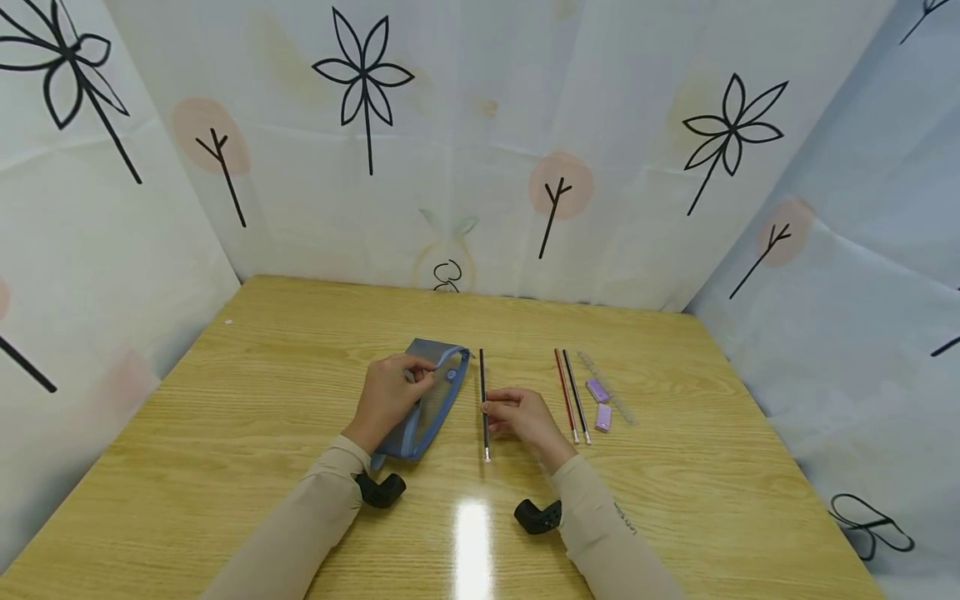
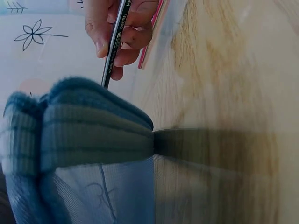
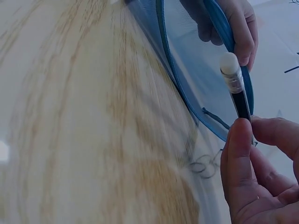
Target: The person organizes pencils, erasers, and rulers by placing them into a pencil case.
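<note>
Pencil [image 1: 482, 371], black, white eraser [image 3: 229, 63], hands [image 1: 525, 417] [image 1: 392, 393] grasping, right the pencil, left a blue pouch [image 1: 437, 407]

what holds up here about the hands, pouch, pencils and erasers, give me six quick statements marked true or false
1. The right hand holds a pencil. True.
2. The left hand holds the ruler. False: it holds the pouch, and the ruler lies on the table.
3. The pouch is zipped shut. False: its mouth is open.
4. Two erasers lie on the table. True.
5. The red pencil lies left of the pouch. False: it lies to the right of it.
6. The ruler is see-through. True.
</note>
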{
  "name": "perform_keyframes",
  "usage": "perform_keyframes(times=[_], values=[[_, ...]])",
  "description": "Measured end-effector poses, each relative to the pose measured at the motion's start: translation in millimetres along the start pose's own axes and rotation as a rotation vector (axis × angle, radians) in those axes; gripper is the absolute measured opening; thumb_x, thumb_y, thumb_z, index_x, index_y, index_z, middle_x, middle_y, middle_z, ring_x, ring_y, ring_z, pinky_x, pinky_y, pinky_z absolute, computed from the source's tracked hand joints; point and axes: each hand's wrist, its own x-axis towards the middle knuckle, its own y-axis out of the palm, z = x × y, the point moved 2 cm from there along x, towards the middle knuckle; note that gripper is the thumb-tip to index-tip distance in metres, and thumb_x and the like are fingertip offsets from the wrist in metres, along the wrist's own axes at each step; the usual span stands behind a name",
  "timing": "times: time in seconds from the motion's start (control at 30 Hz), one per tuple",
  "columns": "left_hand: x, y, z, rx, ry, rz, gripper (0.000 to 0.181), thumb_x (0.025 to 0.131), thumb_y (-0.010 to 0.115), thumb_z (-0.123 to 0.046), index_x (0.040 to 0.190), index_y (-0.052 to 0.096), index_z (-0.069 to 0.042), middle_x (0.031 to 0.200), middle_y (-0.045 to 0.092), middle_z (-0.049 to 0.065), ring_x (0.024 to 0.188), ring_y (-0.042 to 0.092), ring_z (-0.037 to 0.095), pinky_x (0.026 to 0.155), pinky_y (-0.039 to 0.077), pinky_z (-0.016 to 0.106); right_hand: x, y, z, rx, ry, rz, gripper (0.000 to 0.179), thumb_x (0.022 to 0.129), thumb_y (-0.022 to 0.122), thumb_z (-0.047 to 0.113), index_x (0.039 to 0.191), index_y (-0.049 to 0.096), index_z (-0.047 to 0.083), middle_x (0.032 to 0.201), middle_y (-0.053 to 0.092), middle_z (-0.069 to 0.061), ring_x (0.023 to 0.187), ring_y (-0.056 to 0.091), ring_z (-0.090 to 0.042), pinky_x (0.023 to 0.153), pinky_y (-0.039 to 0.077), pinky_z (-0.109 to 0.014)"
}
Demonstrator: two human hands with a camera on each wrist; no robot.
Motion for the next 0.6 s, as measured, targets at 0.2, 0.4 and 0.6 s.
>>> perform_keyframes(times=[0.2,0.4,0.6], values=[[-0.2,1.5,-0.9,0.01,-0.004,0.003,0.008,0.084,0.074,-0.01,0.089,0.079,-0.01,0.07,0.064,-0.004,0.05,0.049,0.003,0.046,0.04,0.021,1.8,3,0,0.007,0.008,0.011,0.037,0.094,0.063,0.005,0.126,0.058,-0.012,0.115,0.065,-0.028,0.07,0.065,-0.009,0.069,0.058,-0.026],[0.2,3.7,-1.9,0.001,-0.022,-0.004,0.009,0.082,0.074,-0.01,0.089,0.08,-0.009,0.069,0.065,-0.004,0.051,0.049,0.004,0.045,0.039,0.02,3.8,11,0,0.039,0.018,0.017,0.037,0.093,0.065,0.007,0.125,0.059,-0.01,0.103,0.071,-0.019,0.067,0.065,-0.009,0.066,0.058,-0.025],[0.5,3.5,-5.1,-0.015,-0.043,-0.008,0.009,0.082,0.074,-0.009,0.089,0.08,-0.009,0.068,0.065,-0.004,0.053,0.05,0.006,0.046,0.04,0.02,3.7,19,-1,0.058,0.014,0.051,0.038,0.093,0.064,0.007,0.125,0.056,-0.012,0.093,0.071,-0.01,0.066,0.064,-0.009,0.064,0.057,-0.025]])
